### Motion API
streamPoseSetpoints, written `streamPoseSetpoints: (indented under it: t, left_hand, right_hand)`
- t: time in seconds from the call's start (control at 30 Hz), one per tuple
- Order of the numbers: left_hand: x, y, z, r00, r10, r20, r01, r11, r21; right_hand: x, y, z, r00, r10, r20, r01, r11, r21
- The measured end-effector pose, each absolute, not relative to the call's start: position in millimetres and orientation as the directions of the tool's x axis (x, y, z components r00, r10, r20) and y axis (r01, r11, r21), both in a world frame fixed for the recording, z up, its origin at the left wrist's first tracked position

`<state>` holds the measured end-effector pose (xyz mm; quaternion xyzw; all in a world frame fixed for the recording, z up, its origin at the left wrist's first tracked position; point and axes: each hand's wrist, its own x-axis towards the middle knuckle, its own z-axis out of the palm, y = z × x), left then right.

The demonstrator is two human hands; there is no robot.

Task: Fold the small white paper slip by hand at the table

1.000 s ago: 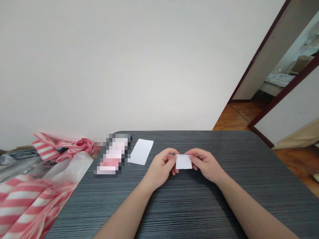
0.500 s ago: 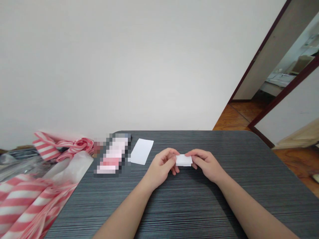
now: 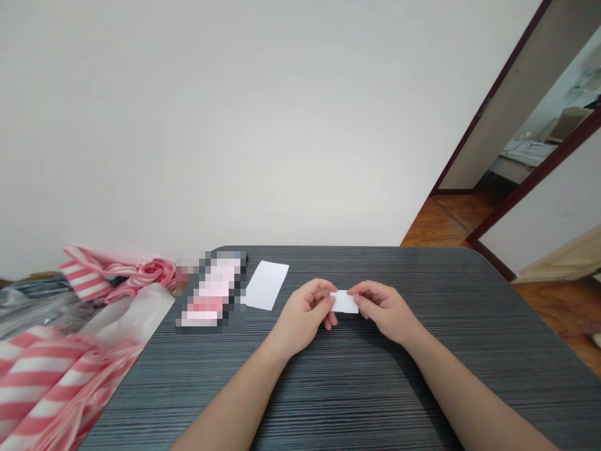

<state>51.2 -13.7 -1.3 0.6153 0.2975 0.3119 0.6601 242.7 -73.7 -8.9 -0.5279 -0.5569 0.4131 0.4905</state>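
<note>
A small white piece of paper (image 3: 344, 302), apparently folded, is held between my two hands just above the dark table. My left hand (image 3: 306, 311) pinches its left end between thumb and fingers. At the right end, the thumb and fingers of my right hand (image 3: 384, 308) are closed on it in the same way. A larger white sheet of paper (image 3: 267, 285) lies flat on the table, beyond and to the left of my left hand. The fingertips behind the held paper are partly hidden.
The dark wood-grain table (image 3: 357, 388) backs onto a white wall (image 3: 300, 125). A pixelated flat object (image 3: 213, 288) lies at the table's left edge. Red-and-white striped cloth (image 3: 51, 382) is heaped left of the table. A doorway stands at the right over wooden floor (image 3: 436, 219).
The layered lower edge of the held paper now shows as one flat face. My right thumb has come down onto its front. My left hand has hardly moved.
</note>
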Motion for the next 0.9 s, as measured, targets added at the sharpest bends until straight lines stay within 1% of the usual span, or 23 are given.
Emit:
streamPoseSetpoints:
  t: [0.2,0.47,0.9]
  left_hand:
    - [52.2,-14.0,1.7,0.607,0.794,-0.019,-0.049,0.061,0.997]
    - [52.9,-12.6,-6.3,0.649,0.753,-0.106,0.031,0.113,0.993]
    - [54.2,-12.8,-5.8,0.589,0.803,-0.084,0.035,0.078,0.996]
  right_hand:
    - [242.9,-72.1,-11.4,0.05,0.993,0.11,0.196,0.098,-0.976]
    - [246.1,-71.2,-16.9,0.068,0.991,0.116,0.191,0.101,-0.976]
    - [242.1,-70.6,-16.2,0.066,0.991,0.114,0.165,0.102,-0.981]
